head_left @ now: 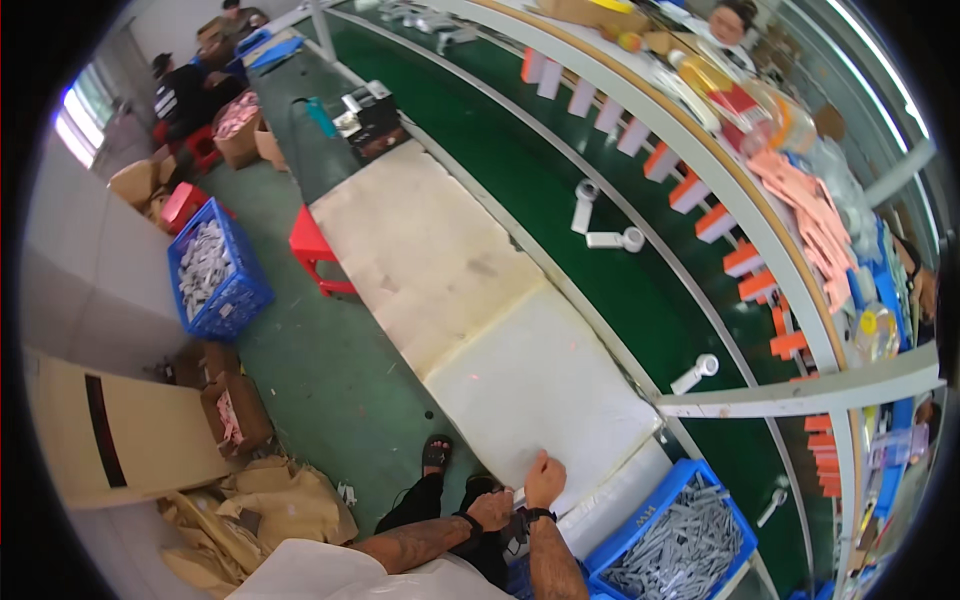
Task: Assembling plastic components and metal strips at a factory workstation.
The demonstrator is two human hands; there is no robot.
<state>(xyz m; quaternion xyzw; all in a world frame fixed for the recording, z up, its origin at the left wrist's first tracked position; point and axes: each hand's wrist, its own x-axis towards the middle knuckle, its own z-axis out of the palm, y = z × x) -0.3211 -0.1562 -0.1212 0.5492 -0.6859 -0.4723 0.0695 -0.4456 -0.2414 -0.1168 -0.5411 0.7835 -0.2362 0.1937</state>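
My left hand (pixel 491 511) is closed near the front edge of the white-covered worktable (pixel 540 385), with a black band at its wrist. A small pale bit shows beside its fingers, too small to name. Just to its right, my right hand (pixel 545 481) is curled closed over the near end of the white sheet, also with a dark band at the wrist. What either hand holds, if anything, is hidden. Close by my right forearm stands a blue crate (pixel 728 490) full of grey plastic parts (pixel 670 545).
A green conveyor belt (pixel 520 160) runs alongside, carrying white handheld fans (pixel 615 239) and a white fan (pixel 695 373). A metal post (pixel 800 402) juts across it. Left are a red stool (pixel 318 250), a blue crate (pixel 225 310) and cartons. People sit farther off.
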